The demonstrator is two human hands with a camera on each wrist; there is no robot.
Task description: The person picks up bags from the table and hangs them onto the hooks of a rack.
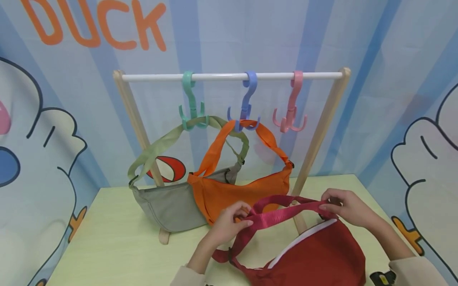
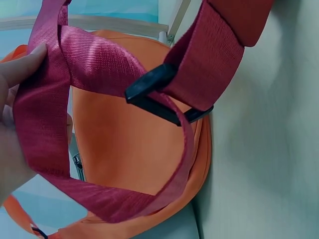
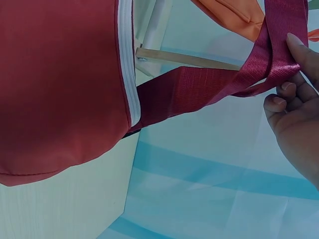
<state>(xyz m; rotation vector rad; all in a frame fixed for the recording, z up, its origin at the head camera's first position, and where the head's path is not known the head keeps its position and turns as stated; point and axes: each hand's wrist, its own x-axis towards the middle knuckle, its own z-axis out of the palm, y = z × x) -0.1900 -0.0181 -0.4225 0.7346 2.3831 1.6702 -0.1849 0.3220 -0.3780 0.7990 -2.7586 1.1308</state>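
Note:
A red shoulder bag (image 1: 315, 254) with a white zipper and a crimson strap (image 1: 275, 217) is at the front right in the head view. My left hand (image 1: 230, 222) pinches the strap near its left bend. At the strap's right end, my right hand (image 1: 348, 206) pinches it between thumb and fingers, above the bag's zipper corner. The left wrist view shows the strap looped, with a black buckle (image 2: 154, 92) on it. In the right wrist view the strap runs from the bag body (image 3: 60, 89) up to my right fingers.
A wooden rack with a white rail (image 1: 222, 77) stands behind. Green (image 1: 192, 101), blue (image 1: 247, 101) and pink (image 1: 291, 103) hooks hang from it. An orange bag (image 1: 247, 190) hangs by its strap on the blue hook, a grey-green bag (image 1: 171, 210) on the green one.

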